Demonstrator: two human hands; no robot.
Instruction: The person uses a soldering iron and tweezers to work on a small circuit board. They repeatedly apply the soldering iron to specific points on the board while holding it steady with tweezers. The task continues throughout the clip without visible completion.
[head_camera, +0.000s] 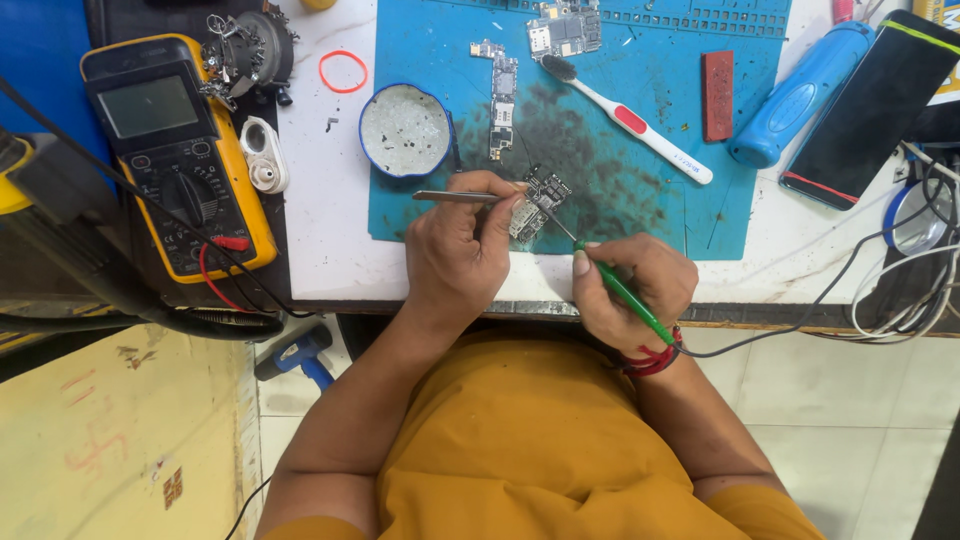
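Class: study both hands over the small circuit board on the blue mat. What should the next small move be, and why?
Probably ease the green-handled tool tip a touch further onto the circuit board. The right hand aims it there, while the left hand pins the board and holds tweezers.

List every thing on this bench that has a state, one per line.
Left hand: holds tweezers and a small board.
Right hand: grips a green probe, tip at the board.
Multimeter: screen blank, red lead plugged in.
Round tin: open, no lid.
Toothbrush: lying flat on the blue mat.
Phone: screen dark.
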